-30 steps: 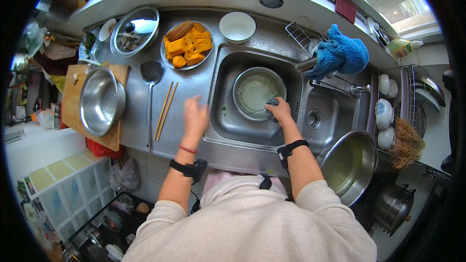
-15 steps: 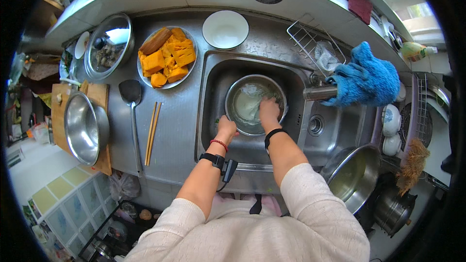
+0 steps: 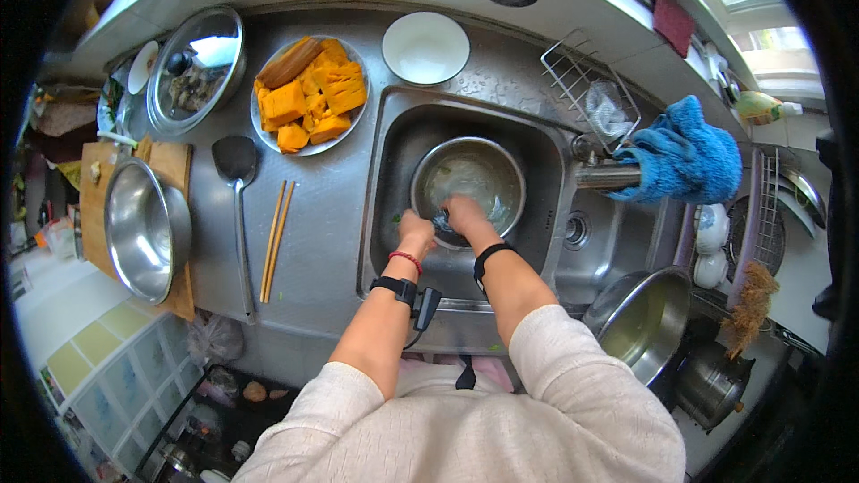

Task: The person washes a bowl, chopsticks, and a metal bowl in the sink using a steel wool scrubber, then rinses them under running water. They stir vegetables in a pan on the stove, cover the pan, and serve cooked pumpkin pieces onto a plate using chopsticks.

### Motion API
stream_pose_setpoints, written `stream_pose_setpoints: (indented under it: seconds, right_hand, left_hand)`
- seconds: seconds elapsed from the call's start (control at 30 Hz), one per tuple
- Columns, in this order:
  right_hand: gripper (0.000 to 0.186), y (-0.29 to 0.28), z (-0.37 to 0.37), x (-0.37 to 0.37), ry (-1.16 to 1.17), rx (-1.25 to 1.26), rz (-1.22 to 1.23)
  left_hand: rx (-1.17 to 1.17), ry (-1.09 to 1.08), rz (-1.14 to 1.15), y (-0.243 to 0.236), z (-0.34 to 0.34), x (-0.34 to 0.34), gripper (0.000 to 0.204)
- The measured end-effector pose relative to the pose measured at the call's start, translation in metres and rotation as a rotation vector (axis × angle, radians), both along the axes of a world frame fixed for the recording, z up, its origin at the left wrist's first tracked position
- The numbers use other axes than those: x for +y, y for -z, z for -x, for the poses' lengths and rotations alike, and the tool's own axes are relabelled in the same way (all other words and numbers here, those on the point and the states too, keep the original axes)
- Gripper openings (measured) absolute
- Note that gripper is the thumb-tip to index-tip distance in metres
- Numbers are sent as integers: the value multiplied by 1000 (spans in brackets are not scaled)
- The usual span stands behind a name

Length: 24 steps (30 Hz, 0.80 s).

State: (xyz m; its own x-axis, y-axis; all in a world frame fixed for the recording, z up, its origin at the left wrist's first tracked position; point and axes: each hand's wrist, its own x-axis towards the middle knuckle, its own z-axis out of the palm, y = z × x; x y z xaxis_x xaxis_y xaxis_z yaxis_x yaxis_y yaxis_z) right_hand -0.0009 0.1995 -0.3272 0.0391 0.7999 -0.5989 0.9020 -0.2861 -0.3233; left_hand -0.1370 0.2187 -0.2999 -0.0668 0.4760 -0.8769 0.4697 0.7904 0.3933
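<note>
A round metal bowl (image 3: 514, 170) of cloudy water stands in the left sink basin (image 3: 380, 161). Curled at the bowl's near left rim, my left hand (image 3: 415, 231) grips its edge. My right hand (image 3: 467, 213) is inside the near part of the bowl, knuckles up, its fingertips hidden in the water. Bluish-white glints show on the water beside both hands; I cannot make out whether anything lies under the surface. A red bracelet and a black strap are on my left wrist, a black band on my right.
Left of the sink are a plate of orange pumpkin chunks (image 3: 313, 94), a spatula (image 3: 237, 165), chopsticks (image 3: 277, 241) and an empty metal bowl (image 3: 148, 233) on a cutting board (image 3: 94, 206). A white bowl (image 3: 425, 47) sits behind. At right hang a blue towel (image 3: 684, 152) over the faucet and a large basin (image 3: 640, 322).
My right hand has moved from the right middle of the bowl toward its near left side, close to my left hand. The swirling white water looks calmer. The whole view has shifted slightly.
</note>
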Motion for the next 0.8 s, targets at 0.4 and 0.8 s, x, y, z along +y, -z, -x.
stream_pose_setpoints:
  seconds: [0.4,0.8]
  right_hand:
    - [31,-80,-55,-3,584,-514,-556]
    - [42,-44,17,18,69,542,-463]
  left_hand:
    - [-139,-54,-40,-12,-5,5,39]
    - [-530,-282,196,-11,16,15,31]
